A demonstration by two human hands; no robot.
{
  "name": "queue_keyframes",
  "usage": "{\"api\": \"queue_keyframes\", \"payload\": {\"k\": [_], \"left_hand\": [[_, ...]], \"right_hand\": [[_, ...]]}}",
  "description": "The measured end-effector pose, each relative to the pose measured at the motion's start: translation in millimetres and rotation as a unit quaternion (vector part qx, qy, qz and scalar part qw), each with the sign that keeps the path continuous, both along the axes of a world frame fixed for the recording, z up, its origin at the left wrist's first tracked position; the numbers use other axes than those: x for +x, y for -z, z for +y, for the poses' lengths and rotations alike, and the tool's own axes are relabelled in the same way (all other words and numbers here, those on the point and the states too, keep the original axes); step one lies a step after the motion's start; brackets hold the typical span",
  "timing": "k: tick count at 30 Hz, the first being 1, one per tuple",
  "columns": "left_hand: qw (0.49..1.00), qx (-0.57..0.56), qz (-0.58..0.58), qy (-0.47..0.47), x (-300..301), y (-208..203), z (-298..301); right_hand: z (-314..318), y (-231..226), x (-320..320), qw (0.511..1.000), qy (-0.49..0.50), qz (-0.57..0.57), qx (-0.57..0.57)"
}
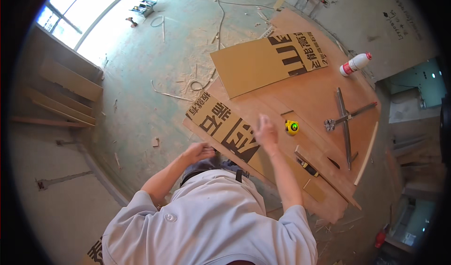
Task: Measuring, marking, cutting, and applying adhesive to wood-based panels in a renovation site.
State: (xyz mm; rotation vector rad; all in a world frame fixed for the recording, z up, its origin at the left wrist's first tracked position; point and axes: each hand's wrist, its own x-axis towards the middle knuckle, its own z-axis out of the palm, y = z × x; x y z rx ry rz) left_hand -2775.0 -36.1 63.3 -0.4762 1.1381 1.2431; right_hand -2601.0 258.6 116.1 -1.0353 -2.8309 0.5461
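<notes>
- Left hand (201, 151): located beside the near-left edge of the bench (312, 103), in front of the waist; fingers loosely extended and partly curved, with no object visible in the grasp
- Right hand (266, 131): located over or on the far edge of the cardboard strip; fingers bent and blurred; cannot tell whether the fingers are closed on anything or whether contact is made
- Cardboard strip (206, 120): brown with large dark printed characters; lies on the bench, passing below the right hand and extending to its far left and its near right; its near-left edge is close to the left hand
- Cardboard panel (246, 67): lies on the bench beyond the right hand, apart from it; dark print covers its right-hand part
- Tape measure (291, 127): yellow case; rests just to the right of the right hand
- Dark-and-yellow tool (307, 167): positioned to the right of the right hand and nearer the body; exact kind unclear
- Wooden strip (329, 178): runs beside the dark-and-yellow tool, on the side away from the cardboard strip
- Metal bars (344, 128): crossed on the bench, well to the right of the right hand
- Bottle (355, 64): white with a red cap; far right of the right hand, beyond the metal bars
</notes>
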Motion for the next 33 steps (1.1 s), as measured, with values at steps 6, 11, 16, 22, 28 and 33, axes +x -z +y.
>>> {"api": "queue_keyframes", "payload": {"k": [6,11,16,22,28,33], "left_hand": [[0.994,0.021,-0.051,0.097,42.5,12.8,44.4],[0.986,0.040,-0.141,0.079,38.2,11.3,34.0],[0.990,0.096,-0.008,0.098,20.8,-8.3,18.2],[0.878,0.266,0.397,-0.003,-24.4,-130.7,63.7],[0.706,0.347,0.609,0.103,-53.5,-284.6,146.2],[0.588,0.229,0.671,0.389,-72.2,-218.6,169.2]], "right_hand": [[-95.1,14.6,-27.2,0.996,0.054,-0.052,0.056],[-75.6,-6.6,-38.9,0.995,0.071,-0.036,-0.056],[-86.4,-77.0,-34.9,0.991,0.048,0.114,-0.054],[-120.6,-214.6,-47.2,0.904,0.185,0.382,0.045],[-118.6,-213.0,-23.7,0.731,0.217,0.605,-0.229],[-88.7,-78.9,85.7,0.832,0.300,0.414,-0.215]]}}
